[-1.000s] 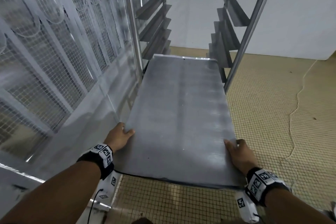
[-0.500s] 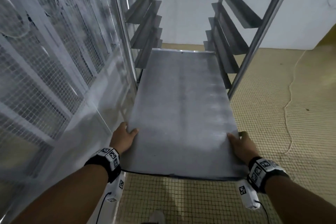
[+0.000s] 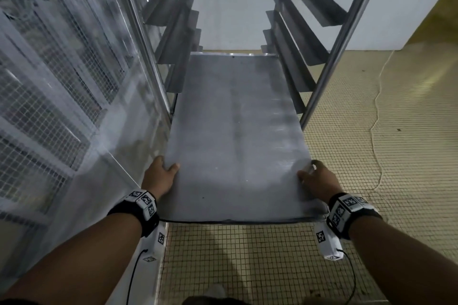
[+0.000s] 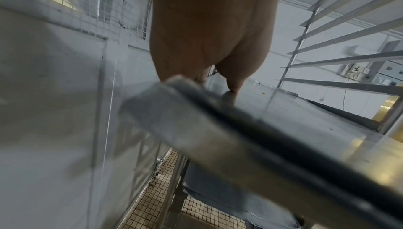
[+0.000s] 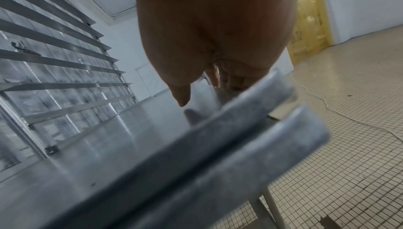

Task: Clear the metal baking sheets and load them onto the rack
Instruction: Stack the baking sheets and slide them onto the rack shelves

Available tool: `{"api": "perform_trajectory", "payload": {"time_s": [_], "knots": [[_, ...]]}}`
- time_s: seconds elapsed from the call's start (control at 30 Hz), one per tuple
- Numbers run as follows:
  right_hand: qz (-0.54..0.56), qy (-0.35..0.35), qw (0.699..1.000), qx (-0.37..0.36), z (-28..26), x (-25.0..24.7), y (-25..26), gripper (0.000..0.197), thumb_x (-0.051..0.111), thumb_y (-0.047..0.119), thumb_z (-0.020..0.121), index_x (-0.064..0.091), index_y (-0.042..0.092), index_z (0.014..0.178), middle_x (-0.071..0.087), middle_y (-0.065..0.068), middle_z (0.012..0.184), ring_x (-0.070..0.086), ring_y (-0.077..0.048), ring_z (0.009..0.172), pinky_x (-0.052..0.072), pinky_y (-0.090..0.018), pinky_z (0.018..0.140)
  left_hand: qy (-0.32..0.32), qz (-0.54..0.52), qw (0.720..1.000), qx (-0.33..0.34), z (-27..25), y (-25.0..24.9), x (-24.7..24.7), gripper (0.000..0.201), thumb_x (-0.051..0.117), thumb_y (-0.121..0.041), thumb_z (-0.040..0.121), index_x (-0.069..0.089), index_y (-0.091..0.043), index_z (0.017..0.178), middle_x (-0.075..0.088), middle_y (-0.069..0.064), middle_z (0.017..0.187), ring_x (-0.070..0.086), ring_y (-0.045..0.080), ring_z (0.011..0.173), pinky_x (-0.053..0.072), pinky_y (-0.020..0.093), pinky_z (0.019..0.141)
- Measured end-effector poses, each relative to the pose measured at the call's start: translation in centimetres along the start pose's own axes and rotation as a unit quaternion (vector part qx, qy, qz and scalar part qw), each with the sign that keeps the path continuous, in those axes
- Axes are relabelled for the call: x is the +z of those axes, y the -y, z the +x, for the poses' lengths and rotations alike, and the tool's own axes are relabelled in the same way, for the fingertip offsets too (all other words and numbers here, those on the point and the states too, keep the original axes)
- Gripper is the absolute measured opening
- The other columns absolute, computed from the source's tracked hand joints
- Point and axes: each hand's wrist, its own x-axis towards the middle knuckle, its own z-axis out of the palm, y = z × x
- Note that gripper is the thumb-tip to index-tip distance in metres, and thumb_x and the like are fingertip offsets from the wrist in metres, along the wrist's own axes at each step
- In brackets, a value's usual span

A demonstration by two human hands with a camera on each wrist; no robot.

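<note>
Baking sheet (image 3: 235, 136) now deeper between rack (image 3: 319, 77) runners, left hand (image 3: 158, 176) and right hand (image 3: 318, 181) clamped on its sides.

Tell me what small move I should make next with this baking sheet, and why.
Probably keep pushing the baking sheet straight forward into the rack. Its far end already lies between the side rails, but the near part overhangs the tiled floor. Your left hand and right hand grip the near corners evenly, so a level push should seat it.

Dull grey baking sheet (image 3: 235, 136), silver rack (image 3: 332, 39), yellowish floor (image 3: 396, 156) in small square tiles, black-and-white patterned wristbands (image 3: 141, 205).
</note>
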Motion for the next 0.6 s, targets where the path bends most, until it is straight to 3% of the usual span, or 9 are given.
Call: {"api": "perform_trajectory", "payload": {"time_s": [0.27,0.33,0.43,0.53,0.6], "knots": [[-0.002,0.03,0.998,-0.054,-1.6,0.0,-1.2,0.074,0.063,0.046,0.092,0.031,0.017,0.152,0.056,-0.017,0.138,0.057,-0.033,0.12,0.047,-0.043,0.097,0.038,0.036,0.999,-0.006,-1.5,0.1,0.2,0.072,0.072,-0.043,0.087,0.042,-0.01,0.143,0.058,0.02,0.139,0.056,0.038,0.127,0.044,0.041,0.104],[-0.019,0.042,0.997,-0.068,-2.6,-0.2,-1.8,0.08,0.065,0.056,0.087,0.031,0.024,0.152,0.047,-0.017,0.145,0.052,-0.035,0.126,0.048,-0.047,0.1,0.064,0.056,0.996,0.01,-2.7,0.3,0.3,0.087,0.074,-0.056,0.076,0.038,-0.015,0.144,0.053,0.022,0.141,0.054,0.038,0.128,0.046,0.043,0.105],[-0.054,0.067,0.989,-0.117,-4.4,-0.2,-2.7,0.076,0.052,0.067,0.086,0.028,0.04,0.153,0.024,-0.018,0.157,0.034,-0.042,0.137,0.041,-0.05,0.108,0.102,0.11,0.988,0.025,-4.8,0.5,0.5,0.116,0.074,-0.075,0.065,0.023,-0.023,0.155,0.026,0.025,0.155,0.035,0.04,0.143,0.036,0.048,0.115],[-0.053,0.065,0.987,-0.137,-5.9,0.0,-3.5,0.122,0.057,0.094,0.047,0.038,0.031,0.15,0.028,-0.016,0.154,0.036,-0.04,0.136,0.038,-0.048,0.111,0.122,0.173,0.977,0.029,-7.5,0.2,0.4,0.135,0.068,-0.094,0.045,0.017,-0.035,0.156,-0.001,0.016,0.165,0.022,0.047,0.146,0.03,0.053,0.118],[-0.058,0.066,0.983,-0.162,-6.1,0.2,-4.2,0.131,0.06,0.099,0.034,0.038,0.036,0.147,0.021,-0.014,0.154,0.033,-0.041,0.138,0.041,-0.053,0.11,0.14,0.215,0.965,0.048,-8.9,0.2,0.3,0.143,0.067,-0.098,0.037,0.016,-0.039,0.157,-0.011,0.011,0.166,0.016,0.05,0.147,0.028,0.056,0.119]]}}
